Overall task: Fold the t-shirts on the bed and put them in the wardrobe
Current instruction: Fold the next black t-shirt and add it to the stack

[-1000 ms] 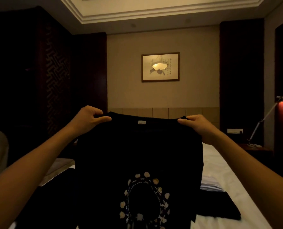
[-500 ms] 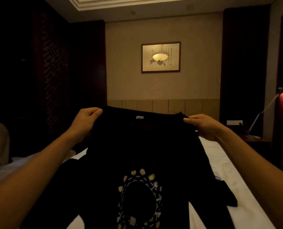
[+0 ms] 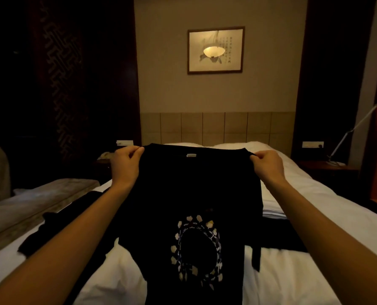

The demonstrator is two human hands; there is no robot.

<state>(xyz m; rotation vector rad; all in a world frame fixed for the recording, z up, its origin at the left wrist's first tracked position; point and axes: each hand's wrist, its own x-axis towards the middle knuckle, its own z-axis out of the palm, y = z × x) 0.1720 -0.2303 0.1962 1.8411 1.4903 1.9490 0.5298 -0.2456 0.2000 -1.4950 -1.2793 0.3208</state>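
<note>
Black t-shirt [image 3: 196,186] lower now, over bed [image 3: 315,194]

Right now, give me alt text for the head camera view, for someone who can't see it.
Two bare hands hold up a black t-shirt with a pale ring print by its shoulders over a white bed; the left hand and right hand each pinch a corner. More dark garments lie on the bed, and a framed picture hangs above the headboard.

Black t-shirt [image 3: 196,190] — held up, printed.
</note>
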